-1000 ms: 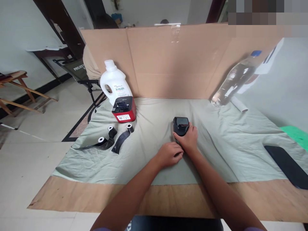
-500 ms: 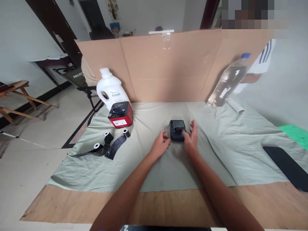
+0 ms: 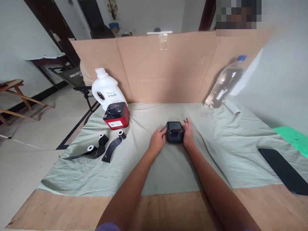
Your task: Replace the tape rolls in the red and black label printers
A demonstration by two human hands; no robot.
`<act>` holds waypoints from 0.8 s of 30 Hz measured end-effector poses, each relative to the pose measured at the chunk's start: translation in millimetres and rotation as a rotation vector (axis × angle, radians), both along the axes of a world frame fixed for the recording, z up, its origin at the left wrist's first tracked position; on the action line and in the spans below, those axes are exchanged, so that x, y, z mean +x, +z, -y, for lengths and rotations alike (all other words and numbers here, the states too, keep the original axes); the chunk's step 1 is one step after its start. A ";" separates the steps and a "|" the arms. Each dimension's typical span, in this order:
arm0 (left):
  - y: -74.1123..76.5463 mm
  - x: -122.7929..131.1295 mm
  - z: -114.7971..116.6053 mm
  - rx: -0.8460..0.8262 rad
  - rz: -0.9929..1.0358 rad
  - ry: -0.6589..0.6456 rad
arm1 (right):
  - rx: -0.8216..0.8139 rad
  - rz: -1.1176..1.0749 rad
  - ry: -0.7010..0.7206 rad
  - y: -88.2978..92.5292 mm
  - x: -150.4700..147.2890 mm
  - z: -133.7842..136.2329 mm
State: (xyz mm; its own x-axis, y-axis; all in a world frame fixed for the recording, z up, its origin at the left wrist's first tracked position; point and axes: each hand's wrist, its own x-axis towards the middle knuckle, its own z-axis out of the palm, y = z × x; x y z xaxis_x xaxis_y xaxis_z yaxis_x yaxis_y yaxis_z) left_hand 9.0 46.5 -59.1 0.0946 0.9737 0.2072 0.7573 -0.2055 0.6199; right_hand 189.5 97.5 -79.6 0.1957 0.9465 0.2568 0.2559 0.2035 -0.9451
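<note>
A small black device [image 3: 174, 131] with a screen on top lies on the pale green cloth [image 3: 216, 150] near the middle. My left hand [image 3: 157, 141] grips its left side with curled fingers. My right hand [image 3: 187, 133] holds its right side, thumb and fingers pressed against it. Both forearms reach in from the bottom edge.
A red and black box-shaped printer [image 3: 115, 115] and a white jug [image 3: 106, 88] stand at the back left. Three black ribbon rolls [image 3: 101, 149] lie left of my hands. A water bottle [image 3: 222, 85] leans at the back right. A dark phone [image 3: 282, 170] lies right. A cardboard wall [image 3: 163, 67] stands behind.
A second ago my right hand lay on the device and my left rested below it. Both hands opened beside it, then closed on its two sides.
</note>
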 end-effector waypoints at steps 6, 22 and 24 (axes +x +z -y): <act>3.5 -1.6 -3.7 -0.032 -0.110 -0.002 | 0.012 0.159 -0.127 10.1 -4.1 3.2; 10.5 3.6 0.9 -0.011 -0.239 0.048 | -0.009 0.071 -0.082 13.1 -6.3 4.9; 11.9 4.5 1.5 -0.014 -0.215 0.056 | -0.015 0.064 -0.079 14.8 -6.7 5.8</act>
